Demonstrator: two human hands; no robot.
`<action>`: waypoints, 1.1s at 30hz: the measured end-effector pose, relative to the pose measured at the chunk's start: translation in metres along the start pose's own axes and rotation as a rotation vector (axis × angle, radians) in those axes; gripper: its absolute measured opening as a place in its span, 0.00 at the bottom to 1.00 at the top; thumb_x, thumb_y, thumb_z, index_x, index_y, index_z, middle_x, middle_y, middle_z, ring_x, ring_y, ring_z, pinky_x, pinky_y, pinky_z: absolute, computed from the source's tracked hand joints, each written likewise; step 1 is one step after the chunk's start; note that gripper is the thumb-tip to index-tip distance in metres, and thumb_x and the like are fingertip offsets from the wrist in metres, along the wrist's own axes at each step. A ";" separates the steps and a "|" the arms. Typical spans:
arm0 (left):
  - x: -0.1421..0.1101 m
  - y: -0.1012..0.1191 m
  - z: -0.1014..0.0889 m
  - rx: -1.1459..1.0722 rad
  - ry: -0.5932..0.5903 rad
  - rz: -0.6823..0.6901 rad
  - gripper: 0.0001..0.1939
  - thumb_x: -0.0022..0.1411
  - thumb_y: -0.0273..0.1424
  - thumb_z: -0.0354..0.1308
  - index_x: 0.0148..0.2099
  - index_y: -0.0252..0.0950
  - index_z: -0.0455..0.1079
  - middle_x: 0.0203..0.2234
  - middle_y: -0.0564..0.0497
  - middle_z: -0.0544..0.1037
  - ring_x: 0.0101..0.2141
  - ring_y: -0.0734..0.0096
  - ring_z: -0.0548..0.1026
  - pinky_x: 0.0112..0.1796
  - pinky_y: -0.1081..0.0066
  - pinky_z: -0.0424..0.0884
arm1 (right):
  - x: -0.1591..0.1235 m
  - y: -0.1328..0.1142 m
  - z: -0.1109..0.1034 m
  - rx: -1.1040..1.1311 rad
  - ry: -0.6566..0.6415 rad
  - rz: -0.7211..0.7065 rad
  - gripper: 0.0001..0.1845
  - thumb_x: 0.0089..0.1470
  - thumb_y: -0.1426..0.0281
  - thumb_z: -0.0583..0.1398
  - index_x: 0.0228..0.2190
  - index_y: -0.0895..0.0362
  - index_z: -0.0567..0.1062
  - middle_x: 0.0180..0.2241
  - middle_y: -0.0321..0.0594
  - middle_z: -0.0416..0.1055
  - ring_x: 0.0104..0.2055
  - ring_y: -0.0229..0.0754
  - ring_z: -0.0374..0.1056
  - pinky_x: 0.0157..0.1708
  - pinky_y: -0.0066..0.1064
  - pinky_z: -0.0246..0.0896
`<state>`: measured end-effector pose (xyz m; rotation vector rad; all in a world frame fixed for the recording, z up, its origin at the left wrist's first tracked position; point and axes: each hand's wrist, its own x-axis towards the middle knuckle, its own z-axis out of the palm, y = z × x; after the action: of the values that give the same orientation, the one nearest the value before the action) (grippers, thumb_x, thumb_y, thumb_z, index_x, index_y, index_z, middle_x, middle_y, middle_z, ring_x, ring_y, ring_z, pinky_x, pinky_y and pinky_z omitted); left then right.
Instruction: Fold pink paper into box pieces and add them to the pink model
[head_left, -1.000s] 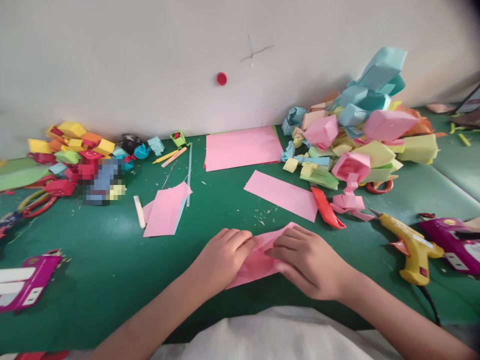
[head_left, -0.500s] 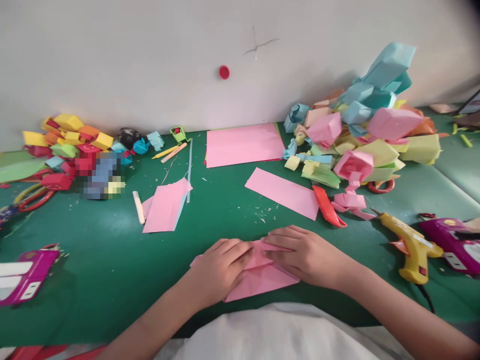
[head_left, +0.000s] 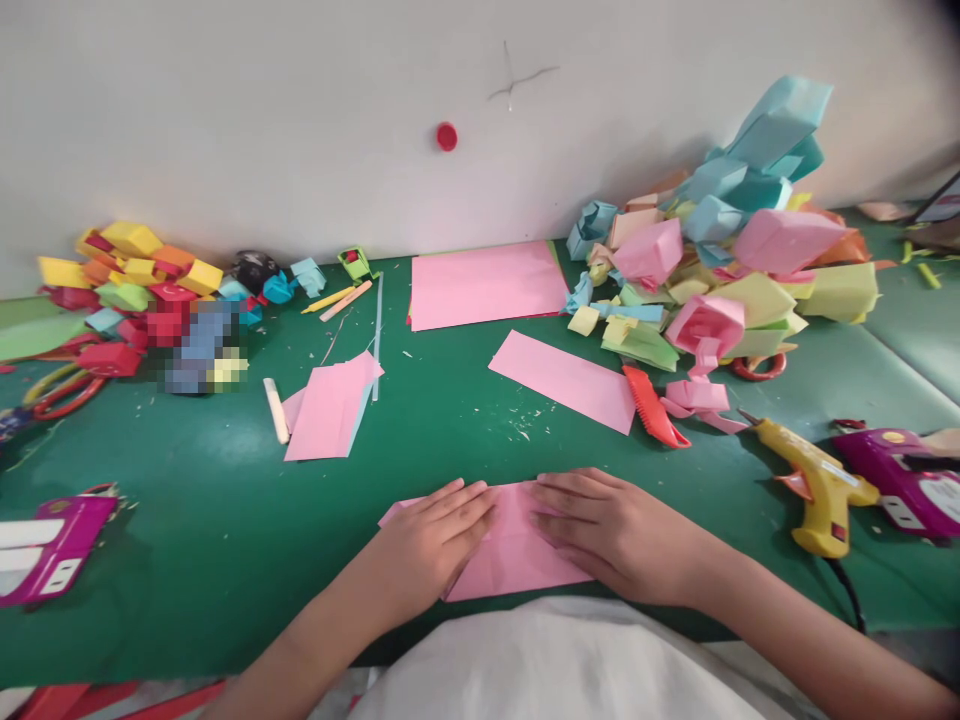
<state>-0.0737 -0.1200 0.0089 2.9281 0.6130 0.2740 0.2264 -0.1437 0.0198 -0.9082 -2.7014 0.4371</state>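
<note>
My left grip (head_left: 435, 545) and my right grip (head_left: 615, 530) both lie flat, palms down, fingers straight and close together, pinching nothing. Under them and between them is a creased pink sheet (head_left: 517, 565), resting on the green counter (head_left: 187, 540) right in front of me. Neither grip is nearer to it: the left covers part of its left side, the right covers its right side, and a strip of bare pink shows in the gap. Its long axis seems to run from left to right across my front, slanting a little farther from me toward the right, though my fingers hide much of the outline. One corner pokes out past my left fingers, pointing left. Just beyond the right grip, a loose pink strip (head_left: 564, 383) lies at a slant, its right end nearer me and beside a red ridged tool (head_left: 654, 408). Beyond the left grip are some small pink pieces (head_left: 326, 415) next to a short pale stick (head_left: 276, 410). To my far right lies a yellow glue gun (head_left: 821, 487). At the back, near the white wall (head_left: 262, 120), larger pink paper (head_left: 489, 287) lies flat between two heaps of folded paper shapes.
</note>
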 end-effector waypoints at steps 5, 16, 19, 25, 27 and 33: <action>-0.006 -0.007 -0.011 -0.012 -0.173 -0.009 0.30 0.75 0.38 0.47 0.74 0.37 0.48 0.69 0.47 0.59 0.68 0.61 0.57 0.68 0.55 0.53 | -0.004 -0.011 -0.002 0.078 -0.064 0.134 0.24 0.67 0.64 0.54 0.61 0.57 0.68 0.65 0.46 0.63 0.69 0.51 0.56 0.66 0.50 0.55; -0.030 -0.009 -0.024 0.023 -0.092 -0.171 0.31 0.76 0.35 0.48 0.75 0.40 0.43 0.65 0.47 0.66 0.63 0.62 0.67 0.66 0.52 0.54 | -0.029 0.002 -0.003 0.099 -0.054 0.217 0.37 0.67 0.62 0.55 0.70 0.57 0.48 0.66 0.51 0.61 0.70 0.50 0.53 0.72 0.57 0.32; -0.015 -0.009 -0.022 0.046 0.117 -0.257 0.26 0.74 0.27 0.49 0.72 0.39 0.54 0.53 0.47 0.79 0.50 0.65 0.78 0.54 0.57 0.67 | -0.029 0.004 -0.009 0.047 0.000 0.124 0.37 0.63 0.58 0.59 0.66 0.58 0.56 0.67 0.53 0.60 0.70 0.54 0.54 0.71 0.59 0.34; 0.022 -0.031 -0.018 0.079 0.291 -0.282 0.22 0.73 0.27 0.49 0.66 0.35 0.62 0.28 0.52 0.79 0.30 0.67 0.76 0.38 0.64 0.70 | -0.012 -0.001 -0.007 -0.120 0.259 0.036 0.19 0.62 0.72 0.59 0.54 0.50 0.72 0.59 0.42 0.72 0.61 0.54 0.65 0.62 0.57 0.52; 0.030 -0.038 -0.017 0.045 0.290 -0.363 0.22 0.73 0.28 0.48 0.66 0.35 0.61 0.32 0.51 0.80 0.31 0.66 0.77 0.38 0.64 0.70 | -0.002 -0.001 -0.005 -0.112 0.259 0.042 0.18 0.62 0.75 0.57 0.53 0.51 0.73 0.55 0.43 0.76 0.55 0.51 0.69 0.57 0.52 0.59; 0.035 -0.027 -0.026 0.143 0.576 -0.312 0.21 0.66 0.20 0.46 0.59 0.36 0.66 0.45 0.42 0.78 0.45 0.58 0.76 0.44 0.60 0.71 | 0.016 0.005 -0.015 0.028 0.015 0.044 0.18 0.62 0.65 0.58 0.52 0.55 0.74 0.57 0.47 0.72 0.56 0.52 0.68 0.53 0.48 0.64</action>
<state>-0.0579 -0.0783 0.0347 2.8063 1.1879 1.0879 0.2218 -0.1278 0.0338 -0.9608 -2.6599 0.4744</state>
